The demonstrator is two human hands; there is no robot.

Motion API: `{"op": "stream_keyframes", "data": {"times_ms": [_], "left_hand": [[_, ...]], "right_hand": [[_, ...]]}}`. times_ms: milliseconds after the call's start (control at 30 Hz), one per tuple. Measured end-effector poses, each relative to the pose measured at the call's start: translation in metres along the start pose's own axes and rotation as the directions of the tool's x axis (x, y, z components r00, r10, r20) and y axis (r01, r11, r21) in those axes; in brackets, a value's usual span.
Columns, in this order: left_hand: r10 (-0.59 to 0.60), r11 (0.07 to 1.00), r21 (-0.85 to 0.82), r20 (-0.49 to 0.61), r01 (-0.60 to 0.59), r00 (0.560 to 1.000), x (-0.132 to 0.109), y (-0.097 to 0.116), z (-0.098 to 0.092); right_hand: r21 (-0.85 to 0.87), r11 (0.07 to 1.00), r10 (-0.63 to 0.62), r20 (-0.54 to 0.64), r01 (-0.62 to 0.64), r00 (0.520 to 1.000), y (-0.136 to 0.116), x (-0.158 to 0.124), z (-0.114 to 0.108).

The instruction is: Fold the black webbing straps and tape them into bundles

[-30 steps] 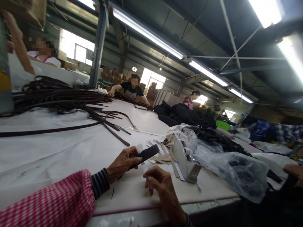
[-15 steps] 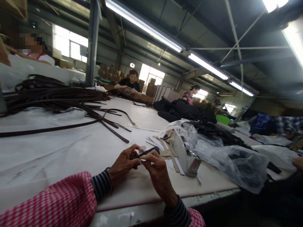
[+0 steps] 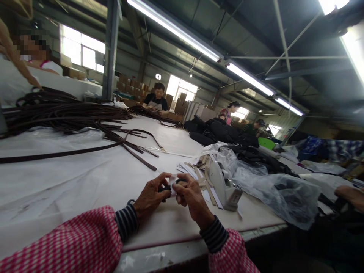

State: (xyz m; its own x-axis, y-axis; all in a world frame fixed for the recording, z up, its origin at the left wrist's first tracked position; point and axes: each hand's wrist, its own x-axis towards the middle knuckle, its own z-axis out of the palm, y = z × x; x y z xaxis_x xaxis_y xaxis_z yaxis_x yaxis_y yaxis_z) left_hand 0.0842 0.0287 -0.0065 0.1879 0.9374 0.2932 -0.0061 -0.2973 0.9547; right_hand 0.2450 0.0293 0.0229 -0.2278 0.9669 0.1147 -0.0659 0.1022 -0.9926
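My left hand (image 3: 150, 194) pinches a dark strap (image 3: 164, 188) above the near part of the table. A small whitish, slightly see-through piece (image 3: 172, 179), perhaps tape or paper, sits around or against the strap between my hands. My right hand (image 3: 193, 197) is closed on the strap's other side, with thumb and fingertips pressing at the white piece. My fingers hide most of the strap. Right of my hands stands a grey-white tape dispenser (image 3: 223, 185), beside loose white and beige strips (image 3: 200, 172).
Long dark brown straps (image 3: 71, 113) are heaped at the left. Clear plastic sheeting (image 3: 273, 185) and black goods (image 3: 216, 131) lie to the right. The table's front edge (image 3: 170, 256) is close. Co-workers sit beyond; another person's hand (image 3: 349, 195) shows at far right.
My right hand has turned and closed in around the strap and white piece. The strap's end no longer sticks out to the right. A person's arm at far left has reached onto the strap heap.
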Motion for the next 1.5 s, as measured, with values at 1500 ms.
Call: {"op": "stream_keyframes", "data": {"times_ms": [1500], "left_hand": [[-0.267, 0.944, -0.173, 0.106, 0.282, 0.958, 0.008, 0.004, -0.015]], "right_hand": [[-0.461, 0.745, -0.497, 0.098, 0.482, 0.862, 0.012, 0.012, -0.002]]}}
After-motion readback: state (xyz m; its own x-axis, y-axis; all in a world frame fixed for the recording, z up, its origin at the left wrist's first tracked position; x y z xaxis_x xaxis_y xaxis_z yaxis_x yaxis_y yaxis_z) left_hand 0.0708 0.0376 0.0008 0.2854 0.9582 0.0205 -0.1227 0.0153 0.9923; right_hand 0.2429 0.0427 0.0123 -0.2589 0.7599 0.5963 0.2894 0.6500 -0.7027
